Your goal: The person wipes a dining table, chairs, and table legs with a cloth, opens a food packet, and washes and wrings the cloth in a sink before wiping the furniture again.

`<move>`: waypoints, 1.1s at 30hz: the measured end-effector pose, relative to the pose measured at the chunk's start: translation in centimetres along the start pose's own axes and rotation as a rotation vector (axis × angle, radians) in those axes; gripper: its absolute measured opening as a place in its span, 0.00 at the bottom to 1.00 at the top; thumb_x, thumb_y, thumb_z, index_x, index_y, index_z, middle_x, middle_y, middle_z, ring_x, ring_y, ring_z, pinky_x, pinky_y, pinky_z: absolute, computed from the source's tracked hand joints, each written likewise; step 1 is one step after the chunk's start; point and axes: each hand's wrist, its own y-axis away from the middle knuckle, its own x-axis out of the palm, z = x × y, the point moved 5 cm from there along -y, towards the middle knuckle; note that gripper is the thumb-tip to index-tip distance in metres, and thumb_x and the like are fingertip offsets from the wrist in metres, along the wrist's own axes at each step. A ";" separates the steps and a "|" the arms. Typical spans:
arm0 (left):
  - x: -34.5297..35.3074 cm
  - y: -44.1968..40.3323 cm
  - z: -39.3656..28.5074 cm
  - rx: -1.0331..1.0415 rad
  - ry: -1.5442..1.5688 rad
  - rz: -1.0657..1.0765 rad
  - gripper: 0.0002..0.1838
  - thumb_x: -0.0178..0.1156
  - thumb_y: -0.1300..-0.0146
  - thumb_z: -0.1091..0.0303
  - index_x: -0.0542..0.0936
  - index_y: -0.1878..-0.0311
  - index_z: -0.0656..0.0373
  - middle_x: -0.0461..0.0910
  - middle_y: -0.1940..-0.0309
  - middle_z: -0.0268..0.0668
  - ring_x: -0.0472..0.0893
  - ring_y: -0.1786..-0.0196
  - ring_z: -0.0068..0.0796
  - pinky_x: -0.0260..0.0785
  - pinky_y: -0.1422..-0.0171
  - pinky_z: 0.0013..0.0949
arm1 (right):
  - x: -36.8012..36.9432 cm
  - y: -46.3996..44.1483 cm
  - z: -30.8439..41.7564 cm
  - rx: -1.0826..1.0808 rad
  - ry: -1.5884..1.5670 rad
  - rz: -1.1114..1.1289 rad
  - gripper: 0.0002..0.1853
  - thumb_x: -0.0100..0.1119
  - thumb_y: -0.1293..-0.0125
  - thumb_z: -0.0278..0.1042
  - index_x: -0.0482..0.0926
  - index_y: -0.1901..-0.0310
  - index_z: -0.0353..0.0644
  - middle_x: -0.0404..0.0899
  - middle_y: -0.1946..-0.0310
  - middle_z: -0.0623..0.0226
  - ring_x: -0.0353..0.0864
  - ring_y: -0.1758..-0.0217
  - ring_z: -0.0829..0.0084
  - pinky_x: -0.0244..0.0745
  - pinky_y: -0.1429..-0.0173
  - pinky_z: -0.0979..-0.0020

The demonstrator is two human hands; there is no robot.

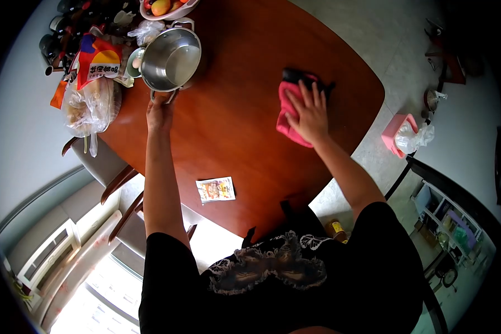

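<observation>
My left hand [160, 116] grips the near handle of a stainless steel pot [175, 58], which is tilted so that its bare inside shows. Whether the pot touches the table cannot be made out. On the right part of the wooden table [234, 122], my right hand [310, 114] lies with spread fingers on a pink cloth [288, 106]. A black part shows at the cloth's far end. Nearer to my body, a small printed food packet [215, 190] lies flat on the tabletop.
Left of the pot are a red snack bag [97, 58], a clear plastic bag [92, 108] and a small green bowl [134, 62]. A fruit basket [170, 12] stands at the far edge. Chairs [103, 161] line the left side. A pink bin [398, 135] stands on the floor at right.
</observation>
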 end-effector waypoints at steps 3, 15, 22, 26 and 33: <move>-0.5 -0.9 -0.3 -0.004 -0.026 -0.087 0.14 0.53 0.31 0.82 0.77 0.44 0.74 0.80 0.42 0.53 0.81 0.38 0.54 0.72 0.24 0.55 | 0.3 4.2 4.5 -0.006 -0.102 0.082 0.39 0.64 0.38 0.61 0.70 0.24 0.64 0.54 0.18 0.56 0.51 0.18 0.37 0.47 0.19 0.33; 1.8 14.6 9.3 0.439 -1.797 -0.431 0.32 0.58 0.25 0.61 0.64 0.21 0.54 0.57 0.19 0.48 0.57 0.18 0.54 0.52 0.17 0.55 | 2.9 1.5 10.0 -0.188 -0.188 0.136 0.43 0.65 0.37 0.61 0.66 0.22 0.57 0.53 0.18 0.52 0.47 0.16 0.40 0.45 0.18 0.34; 3.8 15.4 10.3 0.298 -2.030 -0.492 0.34 0.50 0.24 0.56 0.60 0.18 0.50 0.53 0.16 0.43 0.53 0.16 0.49 0.45 0.14 0.53 | 5.5 -21.7 3.9 -0.059 -0.009 -0.225 0.34 0.58 0.28 0.57 0.70 0.26 0.52 0.59 0.21 0.55 0.57 0.19 0.43 0.50 0.18 0.40; 3.3 15.1 10.7 0.260 -2.106 -0.482 0.36 0.49 0.24 0.51 0.58 0.17 0.51 0.51 0.16 0.44 0.52 0.15 0.49 0.44 0.14 0.54 | 8.7 -32.4 4.3 -0.031 -0.025 -0.236 0.36 0.47 0.25 0.63 0.65 0.22 0.54 0.58 0.19 0.57 0.50 0.16 0.43 0.42 0.16 0.38; 3.5 15.2 11.0 0.318 -2.063 -0.422 0.36 0.47 0.24 0.52 0.57 0.17 0.54 0.50 0.15 0.45 0.50 0.15 0.49 0.42 0.14 0.54 | 10.7 -40.2 5.4 -0.035 -0.075 -0.279 0.39 0.55 0.33 0.68 0.70 0.25 0.55 0.58 0.20 0.53 0.49 0.17 0.38 0.39 0.17 0.35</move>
